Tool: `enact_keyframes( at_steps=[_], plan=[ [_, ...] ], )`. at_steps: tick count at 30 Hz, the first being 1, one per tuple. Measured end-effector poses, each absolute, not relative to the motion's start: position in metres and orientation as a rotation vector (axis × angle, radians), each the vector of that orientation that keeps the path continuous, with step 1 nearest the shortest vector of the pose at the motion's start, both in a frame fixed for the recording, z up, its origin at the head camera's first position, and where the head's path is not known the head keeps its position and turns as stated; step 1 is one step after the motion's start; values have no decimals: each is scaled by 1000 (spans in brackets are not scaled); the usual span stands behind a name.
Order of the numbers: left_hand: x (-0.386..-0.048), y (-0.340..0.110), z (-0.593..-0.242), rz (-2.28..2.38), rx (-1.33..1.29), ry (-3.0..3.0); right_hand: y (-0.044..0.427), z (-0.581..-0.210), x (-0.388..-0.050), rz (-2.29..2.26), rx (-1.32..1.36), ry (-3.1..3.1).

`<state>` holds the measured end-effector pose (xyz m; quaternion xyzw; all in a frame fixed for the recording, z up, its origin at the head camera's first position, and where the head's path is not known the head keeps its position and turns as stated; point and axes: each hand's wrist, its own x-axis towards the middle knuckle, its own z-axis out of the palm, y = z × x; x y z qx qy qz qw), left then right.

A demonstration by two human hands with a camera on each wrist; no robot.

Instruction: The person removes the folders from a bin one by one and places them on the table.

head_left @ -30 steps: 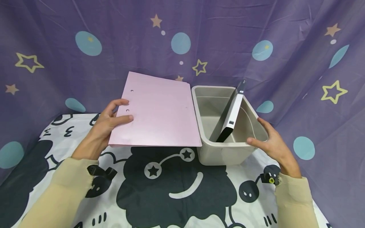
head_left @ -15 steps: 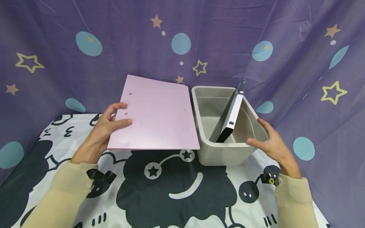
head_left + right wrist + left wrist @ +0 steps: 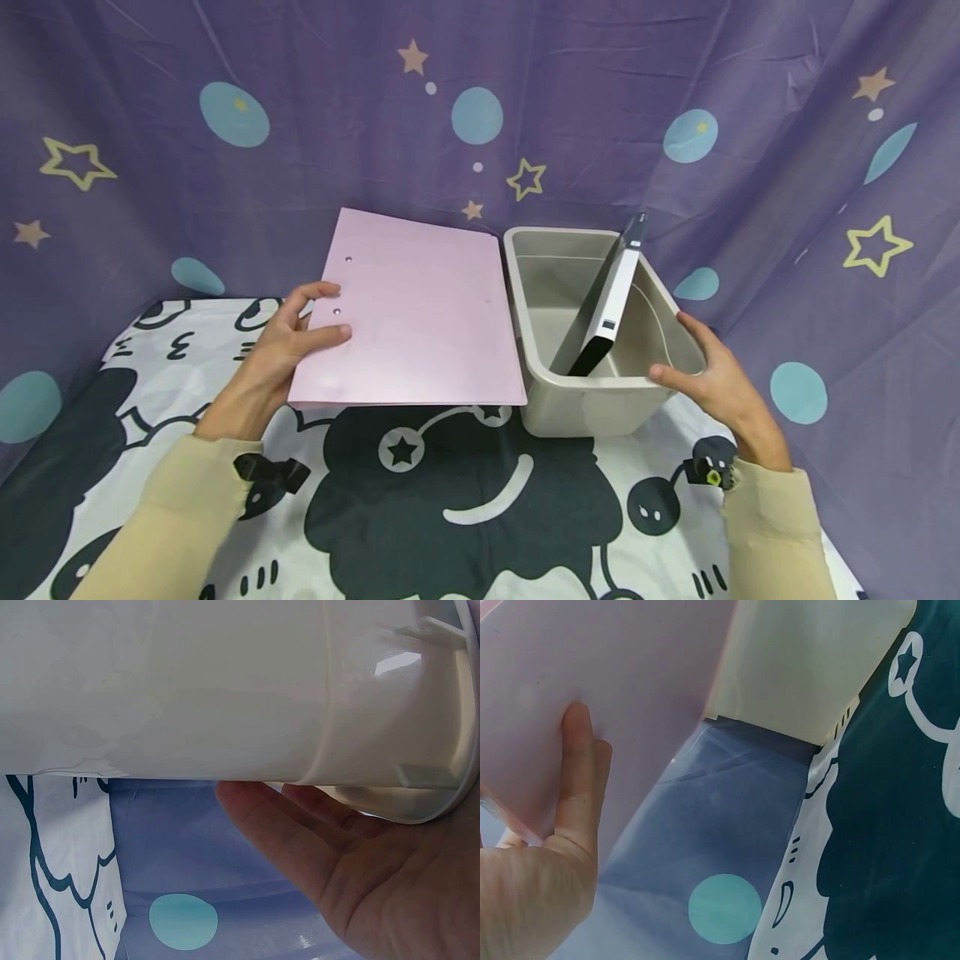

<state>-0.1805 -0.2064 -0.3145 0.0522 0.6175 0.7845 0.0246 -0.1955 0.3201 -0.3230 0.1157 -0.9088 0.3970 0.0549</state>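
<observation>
My left hand holds a pink folder at its left side, thumb on top and other fingers underneath. Two small metal rivets show near that side. The folder lies nearly flat just left of an off-white plastic bin; whether they touch, I cannot tell. At the bin's near right corner, my right hand grips the rim. Its thumb is over the edge, and the fingers lie along the outer wall. A dark flat case with a white spine leans inside the bin, its top above the rim.
A white cloth with black cartoon figures covers the table. Behind and to the right hangs a purple curtain with stars and dots, close to the bin's back. Dark wrist cameras sit on both sleeves.
The left hand has brought the pink folder lower in the head view, a little toward me. The right hand, the bin and the case in it have stayed in place.
</observation>
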Motion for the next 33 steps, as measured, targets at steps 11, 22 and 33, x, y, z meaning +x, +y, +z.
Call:
enact_keyframes(
  at_steps=[11,22,33],
  plan=[
    [-178,-202,-326,2385,126,1956,320,-324,-196,1207,354,-2759],
    [-177,-201,-337,2378,116,1981,320,-322,-195,1220,346,-2769],
    [-176,-199,-346,2345,98,2030,321,-321,-195,1228,339,-2771]
  ],
)
